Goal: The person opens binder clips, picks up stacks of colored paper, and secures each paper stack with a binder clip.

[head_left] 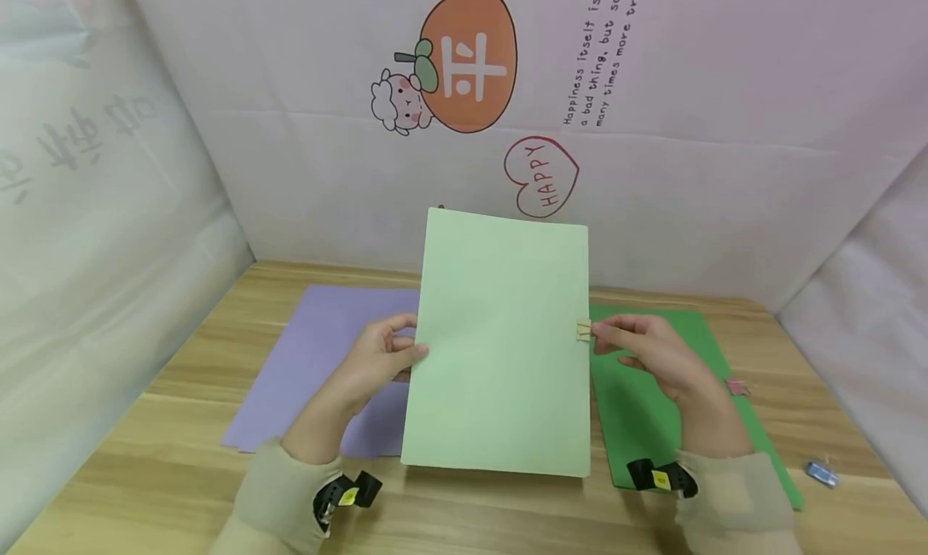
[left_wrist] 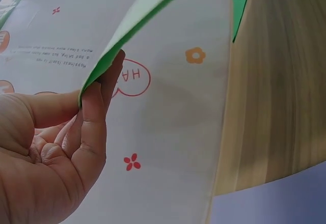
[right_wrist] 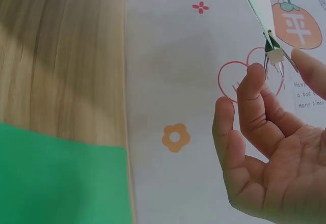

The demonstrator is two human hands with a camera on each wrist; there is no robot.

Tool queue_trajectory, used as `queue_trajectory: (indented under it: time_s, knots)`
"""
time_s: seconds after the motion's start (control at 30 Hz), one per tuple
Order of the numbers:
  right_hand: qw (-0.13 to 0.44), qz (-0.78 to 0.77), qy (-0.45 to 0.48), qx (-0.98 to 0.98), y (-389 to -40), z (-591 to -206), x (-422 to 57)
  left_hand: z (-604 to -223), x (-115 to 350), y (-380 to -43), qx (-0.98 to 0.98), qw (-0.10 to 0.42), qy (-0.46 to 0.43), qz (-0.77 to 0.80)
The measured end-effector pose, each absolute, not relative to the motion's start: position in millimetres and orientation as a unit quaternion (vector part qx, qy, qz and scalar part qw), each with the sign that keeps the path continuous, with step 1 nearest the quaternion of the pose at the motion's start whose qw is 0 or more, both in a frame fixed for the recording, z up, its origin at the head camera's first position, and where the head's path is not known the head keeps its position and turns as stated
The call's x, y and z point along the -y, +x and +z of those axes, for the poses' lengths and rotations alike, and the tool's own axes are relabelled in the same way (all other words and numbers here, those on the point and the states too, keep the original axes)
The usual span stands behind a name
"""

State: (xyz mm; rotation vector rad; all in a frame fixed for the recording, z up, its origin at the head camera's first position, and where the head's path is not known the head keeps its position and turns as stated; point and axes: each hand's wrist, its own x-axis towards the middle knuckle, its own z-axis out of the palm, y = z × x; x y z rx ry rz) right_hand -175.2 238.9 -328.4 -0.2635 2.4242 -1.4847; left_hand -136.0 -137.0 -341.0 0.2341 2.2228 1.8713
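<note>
A light green sheaf of paper (head_left: 500,345) is held up off the table, facing the head view. My left hand (head_left: 373,360) pinches its left edge between thumb and fingers; in the left wrist view the paper (left_wrist: 145,12) appears edge-on, with a darker green underside. On the right edge sits a small pale yellow binder clip (head_left: 583,330). My right hand (head_left: 652,354) pinches that clip by its wire handles. The right wrist view shows thumb and index finger on either side of the clip (right_wrist: 275,56), whose jaws are on the paper's edge.
Purple paper (head_left: 341,337) lies on the wooden table (head_left: 181,410) at left. Dark green paper (head_left: 638,410) lies at right, with a pink binder clip (head_left: 737,387) on its right edge. A small blue-and-silver item (head_left: 822,473) lies farther right. Printed white cloth (head_left: 326,192) hangs behind.
</note>
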Motion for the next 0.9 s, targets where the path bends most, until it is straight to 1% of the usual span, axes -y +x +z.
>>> queue_trajectory:
  time_s: [0.2,0.63,0.9]
  knots:
    - [0.146,-0.492,-0.089,-0.853,-180.2,-327.8,-239.0,-347.8,134.8,-139.4,-0.779,0.125,0.054,0.612]
    - [0.180,-0.426,-0.093,-0.882,-192.8,-339.1,-237.5,-365.9,129.4,-153.0,-0.802,0.132,0.052,0.580]
    - [0.196,-0.411,-0.086,-0.886,-202.0,-350.5,-239.7,-372.2,124.3,-160.4,-0.811,0.139,0.055,0.565]
